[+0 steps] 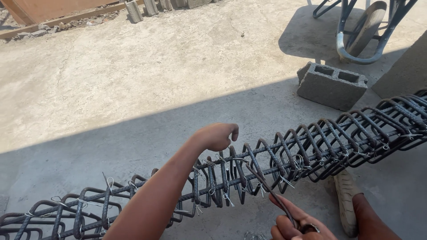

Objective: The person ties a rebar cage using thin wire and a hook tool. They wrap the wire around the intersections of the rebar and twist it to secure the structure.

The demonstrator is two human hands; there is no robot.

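A long rebar cage [320, 146] of dark stirrups tied with thin wire runs from lower left to right edge. My left hand [218, 135] reaches over it with fingers curled, resting on the top of a stirrup near the cage's middle. My right hand [300, 224], at the bottom edge, is closed on the handle of a thin metal hook tool [267, 186]. The tool's tip reaches up into the cage at a wire tie just right of my left hand.
A grey hollow concrete block [331, 85] lies on the concrete floor [147, 80] behind the cage. A blue wheelbarrow [364, 29] stands at the top right. More blocks [133, 11] line the far edge. A shoe [346, 200] shows under the cage.
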